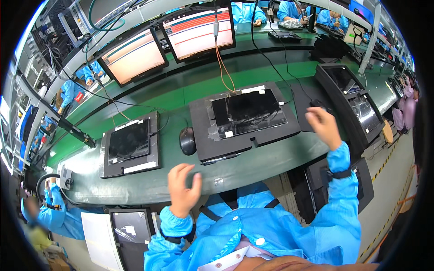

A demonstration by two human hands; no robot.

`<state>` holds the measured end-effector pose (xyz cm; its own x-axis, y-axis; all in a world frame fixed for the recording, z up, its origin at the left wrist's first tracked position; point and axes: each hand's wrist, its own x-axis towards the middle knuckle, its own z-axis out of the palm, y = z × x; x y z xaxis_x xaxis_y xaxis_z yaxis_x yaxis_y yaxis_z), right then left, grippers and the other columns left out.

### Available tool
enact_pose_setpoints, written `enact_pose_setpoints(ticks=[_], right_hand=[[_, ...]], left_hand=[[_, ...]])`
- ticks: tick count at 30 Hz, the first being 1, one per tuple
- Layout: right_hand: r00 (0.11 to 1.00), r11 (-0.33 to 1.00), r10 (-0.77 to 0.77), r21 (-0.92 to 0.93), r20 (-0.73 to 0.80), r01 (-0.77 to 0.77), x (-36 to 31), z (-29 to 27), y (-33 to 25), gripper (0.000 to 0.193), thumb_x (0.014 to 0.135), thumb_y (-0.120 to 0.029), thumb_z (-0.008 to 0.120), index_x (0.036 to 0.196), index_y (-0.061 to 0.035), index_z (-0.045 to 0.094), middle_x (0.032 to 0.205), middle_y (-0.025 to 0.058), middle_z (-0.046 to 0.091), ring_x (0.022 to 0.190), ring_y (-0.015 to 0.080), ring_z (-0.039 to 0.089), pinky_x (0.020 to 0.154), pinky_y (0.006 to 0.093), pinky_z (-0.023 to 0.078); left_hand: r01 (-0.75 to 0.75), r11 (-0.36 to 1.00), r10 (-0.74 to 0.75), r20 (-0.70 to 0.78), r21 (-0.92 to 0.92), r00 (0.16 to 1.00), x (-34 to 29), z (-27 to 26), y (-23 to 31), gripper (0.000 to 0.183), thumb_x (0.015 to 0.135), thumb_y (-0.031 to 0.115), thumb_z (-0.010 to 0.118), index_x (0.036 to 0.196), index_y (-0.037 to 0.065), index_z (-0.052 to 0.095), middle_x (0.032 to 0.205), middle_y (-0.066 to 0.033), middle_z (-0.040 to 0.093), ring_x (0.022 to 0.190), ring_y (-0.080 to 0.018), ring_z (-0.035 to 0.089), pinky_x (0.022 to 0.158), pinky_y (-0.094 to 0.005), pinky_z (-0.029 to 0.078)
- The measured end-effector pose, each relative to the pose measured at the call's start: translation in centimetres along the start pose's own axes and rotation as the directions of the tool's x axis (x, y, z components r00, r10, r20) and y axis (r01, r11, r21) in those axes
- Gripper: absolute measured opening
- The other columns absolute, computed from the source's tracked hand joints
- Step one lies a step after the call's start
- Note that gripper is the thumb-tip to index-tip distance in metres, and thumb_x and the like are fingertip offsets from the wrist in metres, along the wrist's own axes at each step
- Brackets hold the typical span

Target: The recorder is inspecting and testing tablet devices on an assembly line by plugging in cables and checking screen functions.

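Note:
My left hand hovers at the table's front edge, its fingers and thumb apart and nothing in them. To its upper right, a black tablet rests in a black foam tray, joined to a cable. My right hand is raised at the right of that tray, fingers bent and apart, with nothing seen in it. Just beyond its fingertips sits a dark mouse on a black mat; whether they touch I cannot tell. A second mouse lies left of the tray.
Another tablet lies in a foam tray at the left. Two monitors stand behind, with cables hanging down. A long foam holder with two glossy panels is at the right. Other people work around the bench.

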<state>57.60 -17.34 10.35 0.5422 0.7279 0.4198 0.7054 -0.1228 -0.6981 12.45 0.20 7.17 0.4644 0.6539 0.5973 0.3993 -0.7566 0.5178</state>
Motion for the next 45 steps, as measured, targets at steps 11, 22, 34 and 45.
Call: enact_pose_setpoints(ticks=[11,22,34,45], right_hand=[[0.875,0.783,-0.437,-0.390,0.210,0.485,5.7,7.4,0.5,0.029,0.088,-0.006,0.061,0.117,-0.0009,0.066,0.121,0.0170,0.062,0.114,0.0364,0.059,0.100,0.0438,0.046],[0.816,0.834,-0.407,-0.197,0.411,0.516,10.8,7.2,3.4,0.015,0.088,-0.013,0.066,0.098,-0.0025,0.069,0.104,0.0134,0.064,0.103,0.0346,0.061,0.089,0.0441,0.049],[0.794,0.830,-0.350,-0.228,0.497,0.509,9.5,1.7,-5.9,0.023,0.080,-0.021,0.068,0.093,-0.0052,0.059,0.074,0.0139,0.064,0.068,0.0348,0.064,0.061,0.0443,0.048],[0.988,0.887,-0.115,0.459,0.106,0.054,-11.4,3.4,-8.0,0.062,0.090,-0.041,0.075,0.134,-0.0018,0.056,0.136,0.0155,0.057,0.129,0.0278,0.052,0.108,0.0407,0.042]], left_hand=[[-0.249,0.969,0.225,0.397,0.008,0.890,3.4,7.1,3.9,0.068,0.081,0.026,0.078,0.137,-0.001,0.052,0.146,-0.0281,0.040,0.140,-0.0432,0.038,0.118,-0.0612,0.023],[-0.078,0.979,0.159,0.464,-0.189,0.872,9.1,10.8,6.2,0.060,0.090,0.032,0.072,0.135,-0.004,0.055,0.143,-0.0290,0.047,0.133,-0.0390,0.048,0.111,-0.0498,0.039],[0.566,-0.701,-0.016,0.802,-0.435,0.597,8.9,17.4,7.5,0.036,0.102,0.027,0.059,0.121,-0.003,0.058,0.123,-0.0211,0.066,0.117,-0.0328,0.063,0.106,-0.0460,0.049],[0.718,-0.149,-0.017,0.727,-0.680,0.686,2.5,8.0,8.4,0.037,0.099,0.012,0.057,0.134,-0.002,0.053,0.128,-0.0172,0.062,0.109,-0.0340,0.068,0.085,-0.0475,0.063]])
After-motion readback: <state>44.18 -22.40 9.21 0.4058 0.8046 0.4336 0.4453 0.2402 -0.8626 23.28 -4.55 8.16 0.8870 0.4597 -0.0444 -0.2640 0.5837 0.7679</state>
